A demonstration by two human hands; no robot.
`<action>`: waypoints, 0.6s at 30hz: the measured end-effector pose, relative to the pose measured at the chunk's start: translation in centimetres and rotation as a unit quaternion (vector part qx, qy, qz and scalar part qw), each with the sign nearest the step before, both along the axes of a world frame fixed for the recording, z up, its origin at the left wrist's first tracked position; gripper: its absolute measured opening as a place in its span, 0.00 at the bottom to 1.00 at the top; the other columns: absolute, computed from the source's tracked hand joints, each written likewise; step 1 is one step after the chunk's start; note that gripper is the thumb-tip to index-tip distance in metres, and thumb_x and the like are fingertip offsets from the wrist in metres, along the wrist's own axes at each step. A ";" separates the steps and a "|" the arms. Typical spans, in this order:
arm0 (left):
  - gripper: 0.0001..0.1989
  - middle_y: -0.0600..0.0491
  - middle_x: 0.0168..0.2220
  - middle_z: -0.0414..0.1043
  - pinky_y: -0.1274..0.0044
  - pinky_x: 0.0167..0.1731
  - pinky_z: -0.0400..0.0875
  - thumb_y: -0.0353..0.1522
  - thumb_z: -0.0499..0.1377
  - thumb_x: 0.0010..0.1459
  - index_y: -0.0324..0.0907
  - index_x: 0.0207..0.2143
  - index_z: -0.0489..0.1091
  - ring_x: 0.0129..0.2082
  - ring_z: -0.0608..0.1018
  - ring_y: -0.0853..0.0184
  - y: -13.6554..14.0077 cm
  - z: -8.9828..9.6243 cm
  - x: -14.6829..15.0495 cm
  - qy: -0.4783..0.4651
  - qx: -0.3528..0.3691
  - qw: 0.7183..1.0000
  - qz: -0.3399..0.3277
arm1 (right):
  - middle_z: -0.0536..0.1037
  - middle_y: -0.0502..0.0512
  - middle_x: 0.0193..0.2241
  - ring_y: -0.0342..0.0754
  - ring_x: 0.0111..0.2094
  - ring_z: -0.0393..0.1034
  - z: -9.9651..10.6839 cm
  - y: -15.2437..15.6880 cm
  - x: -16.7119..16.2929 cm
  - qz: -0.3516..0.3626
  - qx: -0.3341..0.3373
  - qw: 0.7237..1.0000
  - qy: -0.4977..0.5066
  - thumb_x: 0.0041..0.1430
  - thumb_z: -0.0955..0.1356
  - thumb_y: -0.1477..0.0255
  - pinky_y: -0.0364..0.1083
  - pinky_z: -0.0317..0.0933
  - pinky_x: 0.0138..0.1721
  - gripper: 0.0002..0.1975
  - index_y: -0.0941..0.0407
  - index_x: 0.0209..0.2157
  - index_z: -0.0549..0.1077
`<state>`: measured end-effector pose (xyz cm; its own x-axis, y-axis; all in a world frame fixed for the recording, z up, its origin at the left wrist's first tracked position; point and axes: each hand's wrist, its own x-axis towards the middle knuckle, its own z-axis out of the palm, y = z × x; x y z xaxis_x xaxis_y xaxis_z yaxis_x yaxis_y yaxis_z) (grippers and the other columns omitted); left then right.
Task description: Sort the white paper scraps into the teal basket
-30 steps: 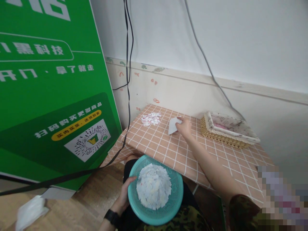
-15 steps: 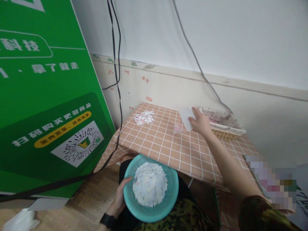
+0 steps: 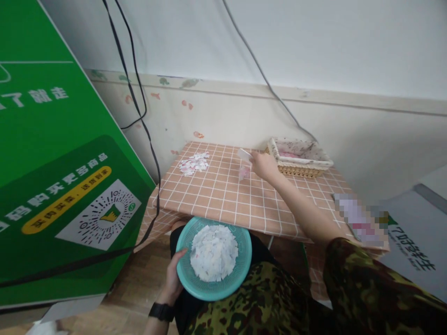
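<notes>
With 12 o'clock pointing straight ahead of the wearer, the left hand is closed on the rim of a teal colander, thumb hooked over the edge, so that the colander lies between 2 and 3 o'clock from it. A loose pile of paper bits, white with some pink, lies on the checked tabletop at 12 o'clock from that hand, and well off at 9 o'clock from the right hand. A white card is pinched in the right hand and points out at 10 o'clock, tilted above the tabletop. Between 8 and 9 o'clock from the right hand, just beside it, is a small pinkish piece, too blurred to identify. Of the containers, the colander comes first, on the wearer's lap, with a mounded heap of white scraps in its middle. Then, at 3 o'clock from the right hand, stands a wicker basket with a speckled white liner; something pink lies inside.
</notes>
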<state>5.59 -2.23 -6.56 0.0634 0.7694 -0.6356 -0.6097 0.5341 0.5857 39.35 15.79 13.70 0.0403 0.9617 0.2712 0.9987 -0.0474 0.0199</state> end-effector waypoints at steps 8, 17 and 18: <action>0.12 0.49 0.29 0.81 0.67 0.41 0.72 0.33 0.63 0.46 0.34 0.32 0.77 0.30 0.80 0.59 0.0 0.1 0.5 -0.006 0.012 1.000 0.011 | 0.77 0.58 0.32 0.47 0.32 0.68 1.6 6.1 -2.2 0.162 0.008 0.979 0.122 0.60 0.62 0.67 0.43 0.52 0.33 0.15 0.59 0.38 0.76; 0.13 0.46 0.30 0.81 0.65 0.42 0.71 0.35 0.62 0.48 0.34 0.35 0.76 0.32 0.80 0.55 -0.1 -0.1 0.4 -0.047 0.014 0.999 0.004 | 0.78 0.59 0.35 0.47 0.35 0.69 1.0 14.0 -8.4 0.265 -0.022 0.962 0.066 0.59 0.62 0.70 0.43 0.51 0.34 0.13 0.58 0.38 0.77; 0.13 0.47 0.30 0.81 0.65 0.42 0.71 0.34 0.62 0.48 0.34 0.35 0.76 0.32 0.80 0.55 -0.2 0.0 0.5 -0.046 0.011 0.999 0.005 | 0.78 0.60 0.36 0.48 0.36 0.69 0.7 14.4 -8.9 0.259 -0.021 0.964 0.061 0.60 0.62 0.70 0.43 0.51 0.34 0.13 0.58 0.39 0.77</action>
<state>6.05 -2.38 -6.61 0.1124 0.7839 -0.6106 -0.6670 0.5150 0.5384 30.41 30.15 14.45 -0.4189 0.8714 0.2552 0.8833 0.4562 -0.1077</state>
